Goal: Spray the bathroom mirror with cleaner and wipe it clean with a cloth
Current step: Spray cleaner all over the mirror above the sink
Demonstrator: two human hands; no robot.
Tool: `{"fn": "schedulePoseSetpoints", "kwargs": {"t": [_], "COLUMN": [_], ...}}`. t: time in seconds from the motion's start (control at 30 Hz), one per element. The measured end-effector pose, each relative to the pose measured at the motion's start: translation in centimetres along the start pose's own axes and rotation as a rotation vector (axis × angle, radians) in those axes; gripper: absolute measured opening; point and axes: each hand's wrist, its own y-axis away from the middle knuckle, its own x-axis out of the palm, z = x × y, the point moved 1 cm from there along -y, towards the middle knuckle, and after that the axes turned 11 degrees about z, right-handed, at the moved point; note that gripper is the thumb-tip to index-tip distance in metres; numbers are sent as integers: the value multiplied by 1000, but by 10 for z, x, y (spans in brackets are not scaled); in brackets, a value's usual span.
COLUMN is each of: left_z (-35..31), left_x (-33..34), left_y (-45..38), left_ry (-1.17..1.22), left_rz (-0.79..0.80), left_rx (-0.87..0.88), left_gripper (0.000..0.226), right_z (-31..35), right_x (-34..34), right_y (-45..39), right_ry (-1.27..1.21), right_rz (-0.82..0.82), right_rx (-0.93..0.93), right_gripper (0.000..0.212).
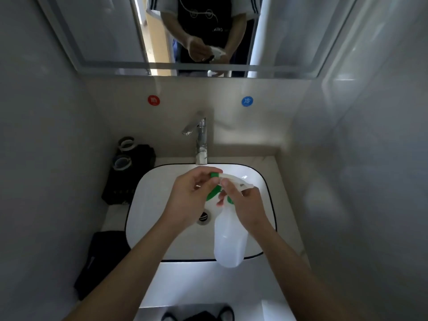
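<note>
Readying the spray bottle (228, 237) over the sink (259, 181), with the mirror (97, 31) not yet sprayed.

Judging by how things lie, the task is at its very start: the right hand (247, 205) holds the translucent bottle by its neck, fingers curled round it below the white trigger head, the body hanging down toward the basin's front rim. The left hand (194, 193) pinches the green nozzle tip (214, 174) between thumb and fingertips, probably twisting it open or setting the spray, though the turn itself cannot be read. No wet streaks or mist show on the glass, which reflects both hands at work. A dark cloth (102, 260) lies folded on the desk left of the sink, untouched, well apart from either hand. Still to do: aim, spray, then pick up the cloth and wipe.
</note>
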Motion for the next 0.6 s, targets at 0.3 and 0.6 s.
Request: {"fn": "schedulePoseSetpoints", "kwargs": {"t": [0.3, 0.6], "left_z": [7, 12], "left_x": [8, -2], "left_y": [-3, -11], "left_ry": [59, 101], "left_rz": [-103, -135], "left_rx": [27, -13], "left_gripper": [32, 25], "right_z": [-8, -24], "right_x": [6, 24], "right_y": [-13, -22], "right_ry": [47, 178], "right_rz": [-49, -190], "right_rx": [-59, -107], "right_gripper": [57, 64]}}
